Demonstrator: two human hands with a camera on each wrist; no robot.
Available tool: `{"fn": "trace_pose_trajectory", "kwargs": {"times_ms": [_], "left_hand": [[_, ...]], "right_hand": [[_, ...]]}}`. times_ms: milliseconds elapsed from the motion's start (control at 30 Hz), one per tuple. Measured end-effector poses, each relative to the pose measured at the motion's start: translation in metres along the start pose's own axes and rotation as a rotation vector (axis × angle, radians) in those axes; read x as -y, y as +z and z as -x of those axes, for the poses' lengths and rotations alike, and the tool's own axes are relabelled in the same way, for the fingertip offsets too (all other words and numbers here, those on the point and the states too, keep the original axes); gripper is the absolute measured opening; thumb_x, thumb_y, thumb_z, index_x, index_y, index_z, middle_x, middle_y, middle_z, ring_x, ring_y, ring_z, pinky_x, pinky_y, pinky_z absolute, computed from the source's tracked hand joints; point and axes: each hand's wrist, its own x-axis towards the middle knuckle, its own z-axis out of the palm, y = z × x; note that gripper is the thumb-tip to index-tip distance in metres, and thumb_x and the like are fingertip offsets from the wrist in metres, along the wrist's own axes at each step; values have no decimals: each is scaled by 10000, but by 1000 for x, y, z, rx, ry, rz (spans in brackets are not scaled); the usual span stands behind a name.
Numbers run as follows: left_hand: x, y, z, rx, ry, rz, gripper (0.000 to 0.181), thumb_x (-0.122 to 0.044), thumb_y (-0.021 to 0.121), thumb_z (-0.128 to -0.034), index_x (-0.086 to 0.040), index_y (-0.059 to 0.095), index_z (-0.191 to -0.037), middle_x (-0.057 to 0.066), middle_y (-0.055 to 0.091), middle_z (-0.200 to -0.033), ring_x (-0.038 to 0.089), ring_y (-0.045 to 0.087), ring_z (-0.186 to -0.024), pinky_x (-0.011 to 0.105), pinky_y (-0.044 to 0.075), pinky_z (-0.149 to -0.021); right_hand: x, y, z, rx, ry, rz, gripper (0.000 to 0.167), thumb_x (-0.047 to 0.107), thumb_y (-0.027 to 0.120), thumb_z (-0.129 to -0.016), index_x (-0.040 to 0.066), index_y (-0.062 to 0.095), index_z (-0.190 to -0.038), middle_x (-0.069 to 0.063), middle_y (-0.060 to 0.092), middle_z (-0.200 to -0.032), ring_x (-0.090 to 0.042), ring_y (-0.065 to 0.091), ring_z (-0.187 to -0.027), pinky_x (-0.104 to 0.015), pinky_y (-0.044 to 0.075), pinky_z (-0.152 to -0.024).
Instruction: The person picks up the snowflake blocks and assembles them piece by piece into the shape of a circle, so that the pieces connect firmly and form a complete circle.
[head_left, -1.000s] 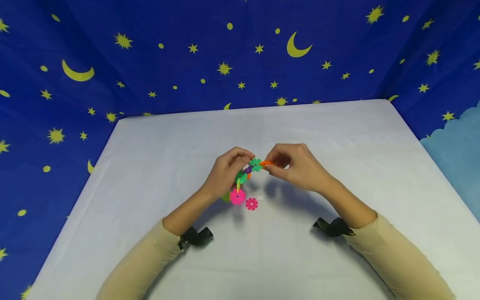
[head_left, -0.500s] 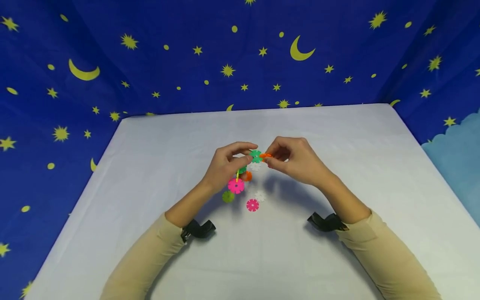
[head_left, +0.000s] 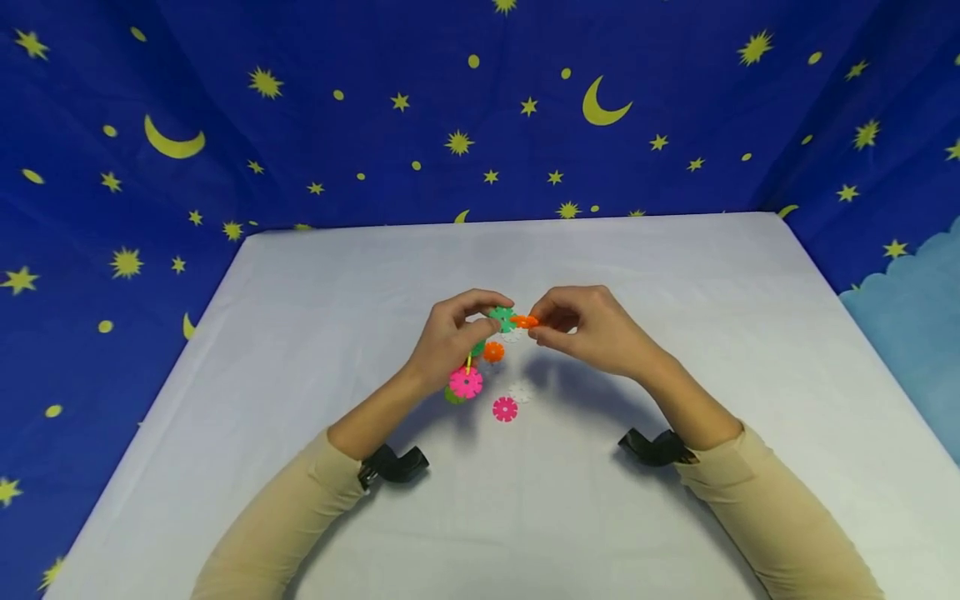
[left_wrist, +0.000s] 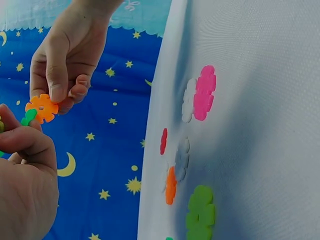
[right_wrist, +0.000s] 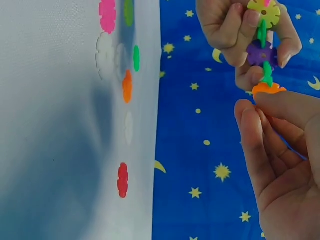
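Left hand [head_left: 455, 335] grips disc chain [right_wrist: 262, 54]; right hand [head_left: 600, 329] pinches orange disc [head_left: 524, 322] against its green end disc [head_left: 507, 314], above table [head_left: 675, 267]. Likely best: 2 discs crosswise, notch facing notch, pressed straight, chain braced nearby.

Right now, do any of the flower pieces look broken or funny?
Nothing stands out. The left hand holds a flower chain that looks unbroken, and the right hand pinches an orange flower at its end. The loose flowers lie flat on the white cloth, no damage showing.
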Motion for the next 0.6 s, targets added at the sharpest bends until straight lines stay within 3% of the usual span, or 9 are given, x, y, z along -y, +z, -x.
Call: {"fn": "trace_pose_trajectory", "kwargs": {"times_ms": [233, 433, 600], "left_hand": [[-1, 0, 0, -11, 23, -20, 279, -147, 549, -891, -60, 659, -1132, 102, 591, -966, 209, 381, -423, 286, 372, -355], [0, 2, 1, -8, 24, -30, 280, -154, 542, -887, -90, 663, -1131, 91, 603, -993, 224, 389, -410, 306, 388, -354], [0, 2, 1, -5, 30, -34, 272, -157, 546, -897, -97, 663, -1135, 88, 596, -989, 226, 385, -395, 318, 396, -354]], "right_hand": [[-14, -4, 0, 24, 39, 54, 117, 127, 727, -862, 178, 703, -965, 105, 663, -866, -76, 620, -758, -292, 534, -680], [-42, -9, -1, 89, 219, -21, 154, 145, 715, -874, 113, 705, -1024, 40, 689, -894, -133, 622, -834, -347, 517, -720], [-57, -12, -1, 76, 346, -84, 229, 134, 686, -887, 40, 688, -1095, -37, 680, -960, -210, 601, -883, -379, 499, -730]]}}
